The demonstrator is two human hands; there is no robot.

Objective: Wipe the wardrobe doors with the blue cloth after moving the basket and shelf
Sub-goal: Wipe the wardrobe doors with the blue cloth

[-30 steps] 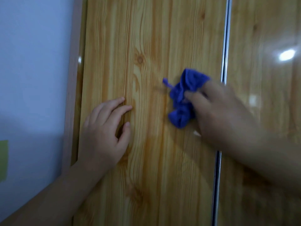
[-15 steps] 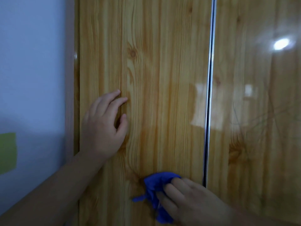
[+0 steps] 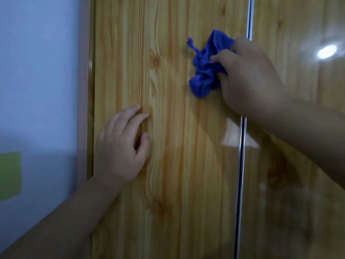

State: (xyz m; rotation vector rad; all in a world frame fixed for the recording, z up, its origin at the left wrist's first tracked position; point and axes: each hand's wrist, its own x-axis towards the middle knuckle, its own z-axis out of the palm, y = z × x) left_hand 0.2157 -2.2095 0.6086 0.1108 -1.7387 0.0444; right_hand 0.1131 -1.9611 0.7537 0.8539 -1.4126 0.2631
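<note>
A crumpled blue cloth [image 3: 206, 68] is pressed against the upper part of the left wardrobe door [image 3: 168, 165], close to the metal strip [image 3: 241, 165] between the doors. My right hand [image 3: 248, 77] grips the cloth from its right side and holds it on the glossy pine-patterned wood. My left hand [image 3: 121, 148] lies flat on the same door, lower and to the left, fingers spread and holding nothing. The right wardrobe door [image 3: 298, 202] fills the right side. Neither basket nor shelf is in view.
A pale wall [image 3: 37, 81] runs down the left, next to the wardrobe's side frame [image 3: 83, 109]. A green patch [image 3: 10, 174] sits on the wall at the lower left. A lamp's reflection [image 3: 326, 51] glares on the right door.
My right hand has swept the cloth from low on the left door back up to its upper part. The left hand stays planted on the door.
</note>
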